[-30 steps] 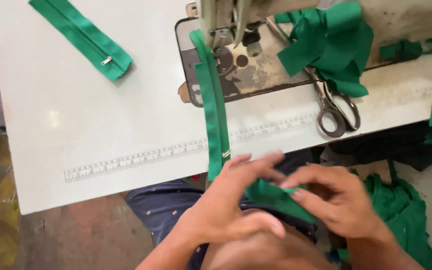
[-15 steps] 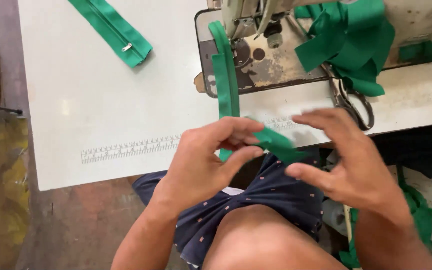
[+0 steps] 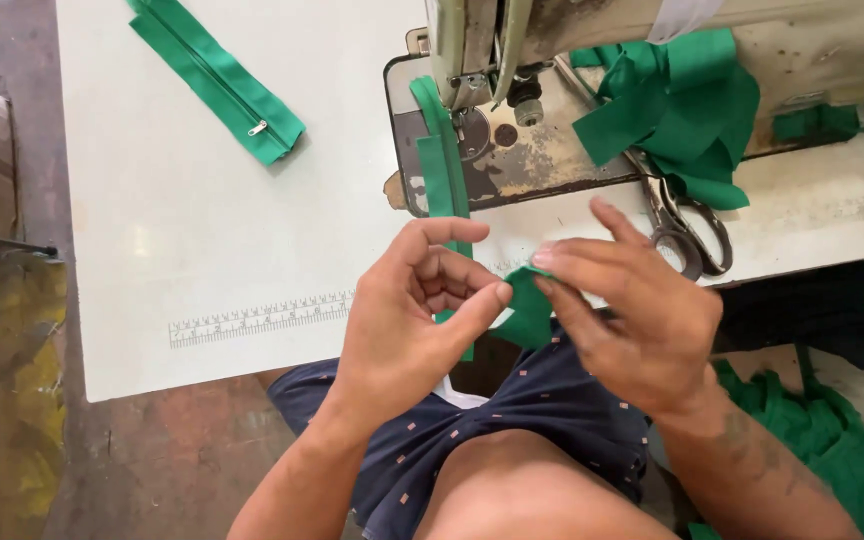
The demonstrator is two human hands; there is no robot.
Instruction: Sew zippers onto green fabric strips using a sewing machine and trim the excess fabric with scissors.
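Two hands, left hand [image 3: 407, 320] and right hand [image 3: 632, 320], pinch a green strip [image 3: 524, 305] above the white table [image 3: 202, 220]; a zipper [image 3: 217, 75] lies far left.

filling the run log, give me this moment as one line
left hand: pinching green strip | right hand: holding green fabric piece | strip runs under sewing machine | scissors on table
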